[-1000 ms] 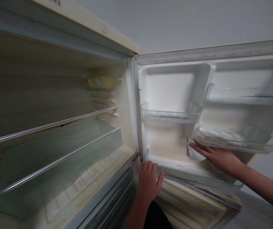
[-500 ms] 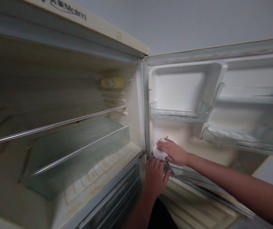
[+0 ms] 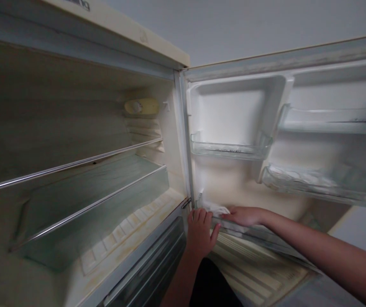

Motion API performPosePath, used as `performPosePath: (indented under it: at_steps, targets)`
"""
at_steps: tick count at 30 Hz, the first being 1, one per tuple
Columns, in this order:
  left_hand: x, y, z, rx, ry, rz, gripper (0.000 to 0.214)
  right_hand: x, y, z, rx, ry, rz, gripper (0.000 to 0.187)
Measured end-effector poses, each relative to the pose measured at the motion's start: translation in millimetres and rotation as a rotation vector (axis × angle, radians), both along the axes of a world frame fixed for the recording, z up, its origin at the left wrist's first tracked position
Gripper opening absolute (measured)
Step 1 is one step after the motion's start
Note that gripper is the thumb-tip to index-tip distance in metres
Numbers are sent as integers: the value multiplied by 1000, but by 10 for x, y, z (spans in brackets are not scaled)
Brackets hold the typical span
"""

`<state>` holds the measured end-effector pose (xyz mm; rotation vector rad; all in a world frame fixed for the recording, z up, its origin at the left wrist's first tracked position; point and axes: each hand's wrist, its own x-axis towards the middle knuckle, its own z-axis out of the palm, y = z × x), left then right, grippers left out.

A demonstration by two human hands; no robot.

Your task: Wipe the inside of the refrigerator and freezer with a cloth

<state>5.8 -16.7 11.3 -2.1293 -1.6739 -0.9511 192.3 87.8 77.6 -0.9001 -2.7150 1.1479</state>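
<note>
An open, empty fridge [image 3: 83, 200] fills the view, its door [image 3: 266, 179] swung out to the right. My right hand [image 3: 245, 215] lies low inside the bottom door bin [image 3: 266, 233], pressing a white cloth [image 3: 213, 208] against the door's inner wall near the hinge. My left hand [image 3: 200, 232] rests on the front edge at the bottom of the door opening, fingers spread and holding nothing.
Two glass shelves [image 3: 83, 187] cross the fridge interior. A yellowish thermostat dial [image 3: 141, 106] sits on the back right wall. Clear door bins [image 3: 230, 149] hang higher up, one [image 3: 320, 183] with an egg tray. A lower compartment door [image 3: 262, 273] shows below.
My right hand has dropped with the cloth from the door wall into the bottom bin, after first sweeping left from under the egg tray. My left hand stays on the edge.
</note>
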Motion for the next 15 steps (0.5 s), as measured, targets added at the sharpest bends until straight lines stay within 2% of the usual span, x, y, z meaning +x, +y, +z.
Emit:
performPosePath:
  at_steps: [5, 10, 12, 15]
  targets:
    - [-11, 18, -19, 26, -4, -14, 23, 769, -224, 144, 158, -154, -104, 64]
    - [3, 33, -27, 58, -6, -11, 24, 1505, -298, 161, 384, -482, -421, 40]
    - [13, 35, -21, 62, -5, -13, 24, 1619, -288, 131, 377, -571, -460, 39]
    - [22, 36, -16, 67, 2, -8, 23, 1503, -238, 91, 300, -553, -342, 40]
